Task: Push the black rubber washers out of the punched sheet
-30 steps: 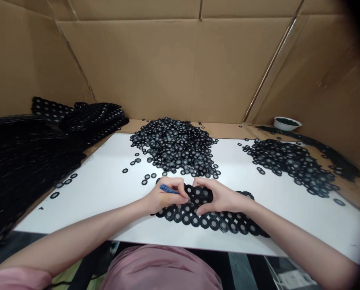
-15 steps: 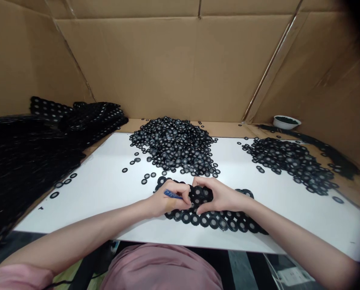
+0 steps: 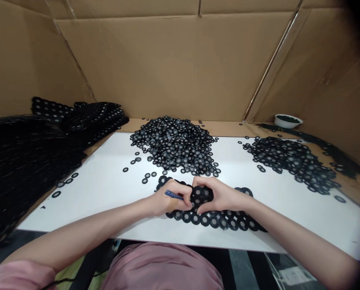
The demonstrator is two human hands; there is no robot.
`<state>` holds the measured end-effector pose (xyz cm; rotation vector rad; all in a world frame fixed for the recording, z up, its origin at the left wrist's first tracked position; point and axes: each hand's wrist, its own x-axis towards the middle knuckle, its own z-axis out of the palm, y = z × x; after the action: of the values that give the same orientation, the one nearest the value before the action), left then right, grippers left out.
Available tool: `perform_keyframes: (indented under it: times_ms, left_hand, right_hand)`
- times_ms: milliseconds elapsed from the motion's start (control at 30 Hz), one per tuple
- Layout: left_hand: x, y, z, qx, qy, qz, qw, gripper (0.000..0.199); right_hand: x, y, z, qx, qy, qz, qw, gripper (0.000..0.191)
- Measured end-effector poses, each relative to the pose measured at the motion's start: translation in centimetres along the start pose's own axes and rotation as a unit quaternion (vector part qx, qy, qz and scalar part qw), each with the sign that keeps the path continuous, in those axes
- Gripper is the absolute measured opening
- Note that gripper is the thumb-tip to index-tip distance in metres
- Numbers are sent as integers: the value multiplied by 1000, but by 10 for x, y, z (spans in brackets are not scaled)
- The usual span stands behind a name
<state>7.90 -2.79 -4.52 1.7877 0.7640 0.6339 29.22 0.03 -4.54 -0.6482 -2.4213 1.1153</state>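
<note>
A strip of joined black rings with grey centres [image 3: 214, 221] lies on the white board near its front edge. My left hand [image 3: 174, 197] is closed round a thin blue tool [image 3: 173, 195], its fingertips at the middle of the strip. Facing it, my right hand [image 3: 218, 195] curves round several rings, with thumb and forefinger pressing on the strip from either side. Whatever is at the tool's tip is too small to make out.
A big heap of loose rings [image 3: 176, 141] stands behind my hands, a smaller heap [image 3: 291, 159] at the right. A white bowl [image 3: 287, 121] sits at the back right. Dark ringed sheets [image 3: 92, 114] pile up at the left. Cardboard walls [image 3: 168, 68] surround the board.
The whole view has shifted very slightly. Both hands keep nearly the same place and grip on the strip.
</note>
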Motion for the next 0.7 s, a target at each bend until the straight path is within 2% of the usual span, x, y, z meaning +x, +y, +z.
perform_keyframes:
  times_ms: [200, 367, 533, 700]
  left_hand:
    - [1, -2, 4, 37, -40, 13, 998, 13]
    - [0, -1, 4, 48, -20, 44, 998, 14]
    - [-2, 5, 5, 24, 28, 56, 998, 14]
    - [-4, 8, 7, 26, 38, 61, 997, 13]
  right_hand:
    - [0, 2, 2, -10, 1, 2, 1000, 37]
    - [-1, -1, 0, -27, 6, 5, 1000, 39]
    - [-2, -5, -3, -61, 11, 37, 997, 58]
    - [-1, -1, 2, -84, 13, 55, 995, 66]
